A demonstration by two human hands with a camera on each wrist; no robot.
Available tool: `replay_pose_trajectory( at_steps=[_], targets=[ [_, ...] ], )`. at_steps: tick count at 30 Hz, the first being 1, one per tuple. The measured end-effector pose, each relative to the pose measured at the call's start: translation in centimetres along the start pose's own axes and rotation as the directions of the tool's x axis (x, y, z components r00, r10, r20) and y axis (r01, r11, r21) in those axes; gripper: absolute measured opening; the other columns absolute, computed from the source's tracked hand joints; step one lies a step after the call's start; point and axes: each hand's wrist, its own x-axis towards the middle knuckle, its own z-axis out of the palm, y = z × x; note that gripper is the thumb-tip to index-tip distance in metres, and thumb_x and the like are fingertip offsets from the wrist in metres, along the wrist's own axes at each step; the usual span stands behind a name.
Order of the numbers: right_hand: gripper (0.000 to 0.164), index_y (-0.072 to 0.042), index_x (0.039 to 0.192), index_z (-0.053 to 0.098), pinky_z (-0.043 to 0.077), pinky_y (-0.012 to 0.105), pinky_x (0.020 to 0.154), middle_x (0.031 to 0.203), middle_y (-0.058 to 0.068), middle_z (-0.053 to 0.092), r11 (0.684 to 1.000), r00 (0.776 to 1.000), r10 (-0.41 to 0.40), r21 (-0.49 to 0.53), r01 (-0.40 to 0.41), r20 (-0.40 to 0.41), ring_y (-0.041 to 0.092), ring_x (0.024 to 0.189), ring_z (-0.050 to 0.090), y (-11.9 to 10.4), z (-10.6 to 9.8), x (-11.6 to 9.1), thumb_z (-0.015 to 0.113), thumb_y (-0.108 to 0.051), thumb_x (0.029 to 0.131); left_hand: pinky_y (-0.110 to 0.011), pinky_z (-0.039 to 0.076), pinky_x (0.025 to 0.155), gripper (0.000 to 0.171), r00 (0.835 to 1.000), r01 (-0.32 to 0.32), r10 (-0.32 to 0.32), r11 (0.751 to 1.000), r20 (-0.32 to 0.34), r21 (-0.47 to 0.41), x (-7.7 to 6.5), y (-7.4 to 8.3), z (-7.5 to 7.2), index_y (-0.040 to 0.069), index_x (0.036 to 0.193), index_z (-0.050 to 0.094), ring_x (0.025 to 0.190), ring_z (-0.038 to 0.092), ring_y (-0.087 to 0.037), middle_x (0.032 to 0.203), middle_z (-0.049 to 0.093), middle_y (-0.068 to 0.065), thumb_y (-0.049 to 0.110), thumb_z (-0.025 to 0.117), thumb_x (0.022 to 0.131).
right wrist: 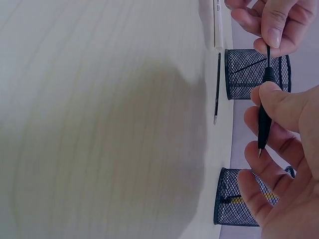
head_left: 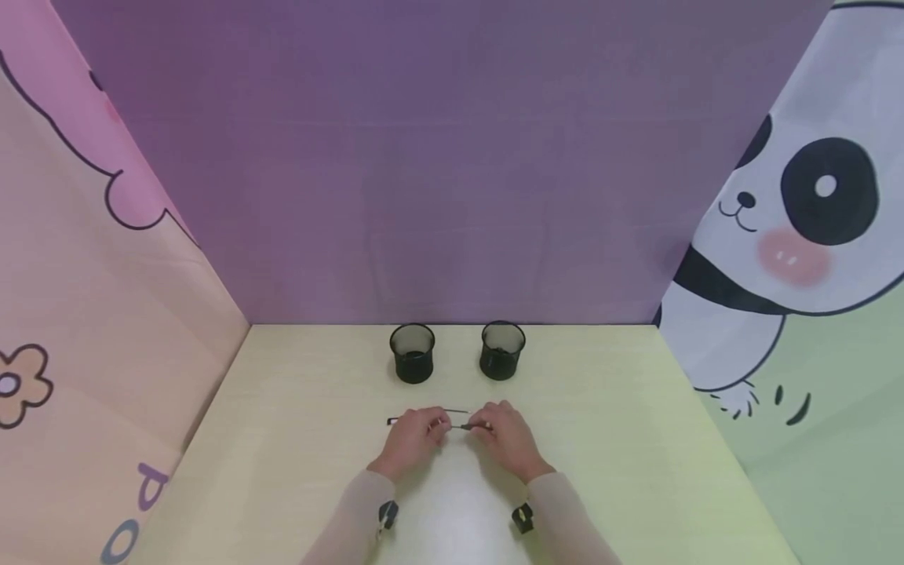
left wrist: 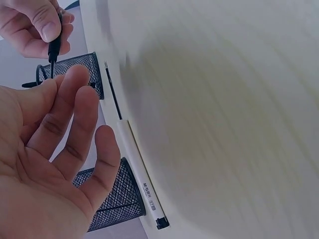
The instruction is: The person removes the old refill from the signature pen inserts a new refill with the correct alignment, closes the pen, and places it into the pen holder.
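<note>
In the head view my left hand [head_left: 413, 441] and right hand [head_left: 510, 441] meet over the middle of the table. Thumb and fingers of the right hand pinch a black tapered pen grip [right wrist: 264, 119], its metal tip facing back toward the palm. A thin dark refill [right wrist: 268, 54] runs from the grip's other end, and the left hand pinches it. The left hand's other fingers are loosely bent. Beyond the hands a white pen barrel [left wrist: 138, 167] with a black end lies on the table. Another dark refill [left wrist: 113, 93] lies in line with the barrel's near end.
Two black mesh pen holders [head_left: 413, 367] stand side by side near the table's back edge; the right one [right wrist: 227, 209] has a yellow item inside. A purple backdrop [head_left: 452, 196] rises behind the pale wooden table [head_left: 282, 471], with printed panels at both sides.
</note>
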Motion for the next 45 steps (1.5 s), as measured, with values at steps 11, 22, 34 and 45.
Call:
replay_pose_trajectory(
  at_steps=[11,22,34,45],
  targets=[
    [0.01,-0.023,0.102,0.077,0.041,0.026,0.072,0.085,-0.01,0.066,1.0,0.999,-0.017,0.003,0.017,0.05,0.008,0.08,0.047,0.0,0.1,0.1,0.074,-0.02,0.092,-0.031,0.047,0.075,0.011,1.0,0.007,-0.007,1.0,0.008,-0.015,0.0,0.2,-0.1,0.018,0.1,0.071,0.069,0.056,-0.005,0.076,0.067,0.007,0.022,0.062,0.103],
    [0.01,-0.022,0.102,0.078,0.04,0.025,0.071,0.088,-0.01,0.072,0.999,0.997,-0.048,0.003,0.048,0.066,0.008,0.079,0.047,0.4,0.2,0.1,0.074,-0.018,0.093,-0.031,0.048,0.072,0.015,0.999,0.038,-0.039,0.998,-0.02,-0.05,-0.2,-0.2,-0.8,0.021,0.109,0.071,0.074,0.058,-0.007,0.082,0.069,0.009,0.031,0.063,0.102],
    [0.01,-0.022,0.101,0.076,0.042,0.026,0.073,0.092,-0.009,0.073,0.999,1.0,-0.02,0.036,0.02,0.019,0.008,0.08,0.047,0.9,-0.3,-0.6,0.073,-0.016,0.094,-0.045,0.047,0.079,0.013,0.973,0.162,-0.1,0.94,-0.209,0.301,0.0,-2.9,-2.9,0.014,0.099,0.074,0.084,0.055,-0.02,0.088,0.065,-0.001,0.018,0.079,0.087],
    [0.01,-0.02,0.102,0.077,0.041,0.026,0.073,0.093,-0.008,0.074,0.999,1.0,-0.017,0.04,0.016,0.008,0.009,0.081,0.048,1.0,-0.3,-0.5,0.072,-0.016,0.094,-0.044,0.044,0.078,0.007,0.984,0.146,-0.104,0.938,-0.146,0.314,0.6,-4.4,-3.0,0.019,0.085,0.075,0.08,0.049,-0.019,0.081,0.059,0.003,0.017,0.082,0.085]
  ],
)
